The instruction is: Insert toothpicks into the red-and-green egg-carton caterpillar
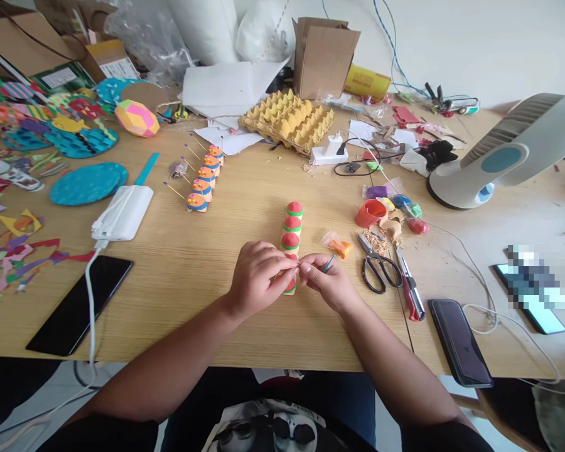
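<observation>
A row of egg-carton bumps (290,240), painted red on top with green bands, lies on the table in front of me. Over its near end, my left hand (262,277) is closed, thumb and fingertips pinched together. Its fingertips meet those of my right hand (328,282), and whatever small thing is between them is too small to make out. From my right hand pokes a thin blue stick (329,263), held among its fingers. Just right of the row lies a small clear bag of orange clay (341,246).
Black-handled scissors (379,263), a red utility knife (410,285) and a red cup (370,214) lie to the right. Farther off stand an orange-and-blue carton row (205,179), a yellow egg tray (287,119) and a fan (494,157). Phones (459,339) and a power bank (125,212) flank my arms.
</observation>
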Demonstrator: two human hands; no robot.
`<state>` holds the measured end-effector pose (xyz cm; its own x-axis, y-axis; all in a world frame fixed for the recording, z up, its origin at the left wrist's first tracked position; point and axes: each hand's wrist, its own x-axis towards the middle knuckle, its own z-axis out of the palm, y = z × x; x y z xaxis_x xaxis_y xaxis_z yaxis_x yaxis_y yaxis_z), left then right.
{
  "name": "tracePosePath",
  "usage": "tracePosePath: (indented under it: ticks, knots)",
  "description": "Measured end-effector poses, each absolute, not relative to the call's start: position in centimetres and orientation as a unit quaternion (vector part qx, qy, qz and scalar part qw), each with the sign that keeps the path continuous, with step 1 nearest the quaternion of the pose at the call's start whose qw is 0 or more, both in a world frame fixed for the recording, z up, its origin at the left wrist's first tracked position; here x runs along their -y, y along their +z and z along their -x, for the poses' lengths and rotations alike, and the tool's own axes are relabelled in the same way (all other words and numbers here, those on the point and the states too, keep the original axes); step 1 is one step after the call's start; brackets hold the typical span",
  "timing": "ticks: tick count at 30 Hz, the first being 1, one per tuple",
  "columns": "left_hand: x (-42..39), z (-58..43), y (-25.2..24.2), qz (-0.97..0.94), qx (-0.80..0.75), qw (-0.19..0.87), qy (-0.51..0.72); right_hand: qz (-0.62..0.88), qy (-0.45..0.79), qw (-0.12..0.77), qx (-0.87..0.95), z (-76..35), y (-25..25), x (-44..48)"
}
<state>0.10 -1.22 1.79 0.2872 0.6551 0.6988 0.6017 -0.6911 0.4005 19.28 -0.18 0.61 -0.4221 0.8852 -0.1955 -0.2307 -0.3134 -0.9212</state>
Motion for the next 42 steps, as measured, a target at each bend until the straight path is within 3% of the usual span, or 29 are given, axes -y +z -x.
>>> tracePosePath:
  ticks: [42]
  knots:
    - [1.26, -0.17, 1.71, -0.802, -0.4, 0.026, 0.443, 0.375, 0.688, 0.4, 0.475, -19.4, 0.61, 0.22]
